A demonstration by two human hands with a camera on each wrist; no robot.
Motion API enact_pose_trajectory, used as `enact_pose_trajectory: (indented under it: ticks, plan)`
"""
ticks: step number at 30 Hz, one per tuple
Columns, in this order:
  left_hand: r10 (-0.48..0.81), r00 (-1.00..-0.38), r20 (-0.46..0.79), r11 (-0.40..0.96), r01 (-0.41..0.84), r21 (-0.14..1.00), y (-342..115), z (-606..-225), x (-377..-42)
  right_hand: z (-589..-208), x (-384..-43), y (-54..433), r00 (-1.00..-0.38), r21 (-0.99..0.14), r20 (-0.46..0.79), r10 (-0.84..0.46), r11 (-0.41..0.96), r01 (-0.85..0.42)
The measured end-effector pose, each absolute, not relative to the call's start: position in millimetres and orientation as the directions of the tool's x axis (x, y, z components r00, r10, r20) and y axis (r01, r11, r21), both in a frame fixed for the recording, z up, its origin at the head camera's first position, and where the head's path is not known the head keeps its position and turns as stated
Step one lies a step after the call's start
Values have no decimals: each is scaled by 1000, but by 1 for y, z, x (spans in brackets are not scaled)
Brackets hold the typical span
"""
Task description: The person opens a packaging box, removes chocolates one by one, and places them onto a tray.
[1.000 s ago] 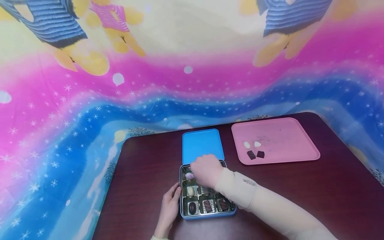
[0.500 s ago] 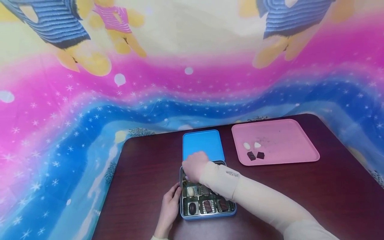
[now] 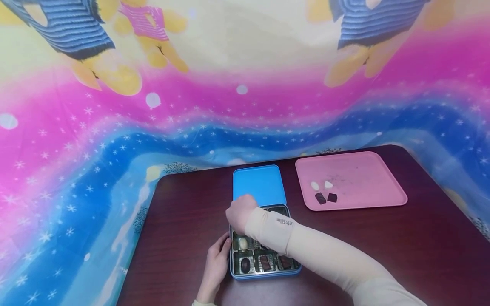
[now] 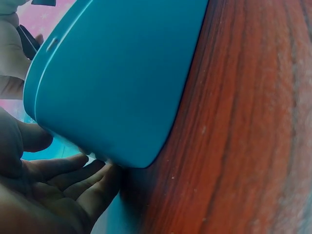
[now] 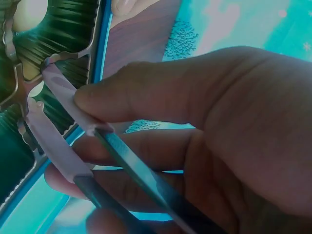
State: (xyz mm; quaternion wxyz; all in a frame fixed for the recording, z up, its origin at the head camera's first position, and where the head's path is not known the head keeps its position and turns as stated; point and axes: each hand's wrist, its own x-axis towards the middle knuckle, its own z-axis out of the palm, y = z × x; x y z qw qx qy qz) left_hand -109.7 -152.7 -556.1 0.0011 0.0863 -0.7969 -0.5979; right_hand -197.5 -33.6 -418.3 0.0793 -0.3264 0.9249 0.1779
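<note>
Farther left than before, the right hand [image 3: 241, 212] pinches pink-tipped metal tongs [image 5: 141, 170], contents unclear, hiding the upper-left part of the blue rectangular chocolate box [image 3: 266, 276], lower centre. The left hand's [image 3: 216, 263] extended fingers touch its side; a rectangular pink tray [image 3: 367, 178] lies right.

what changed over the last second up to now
The right hand, holding tongs, moved left across the far end of the tin, the forearm following; no pickup or release is plain to see. Unchanged: the left hand at the tin's left side, the blue lid and the pink tray.
</note>
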Motion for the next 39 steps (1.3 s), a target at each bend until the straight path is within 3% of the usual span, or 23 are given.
enact_pose_trajectory:
  ticks: [16, 29, 39]
  plan:
    - [-143, -983, -118, 263, -153, 953, -154, -555, -109, -396, -195, -11, -749, 214, -154, -644, 718, -662]
    - [-138, -985, -106, 255, -139, 957, -152, -554, -109, -372, -199, 13, -772, 68, -155, -617, 773, -631]
    - [-140, -981, -131, 231, -161, 959, -150, -554, -110, -362, -206, 48, -830, 36, -116, -545, 833, -552]
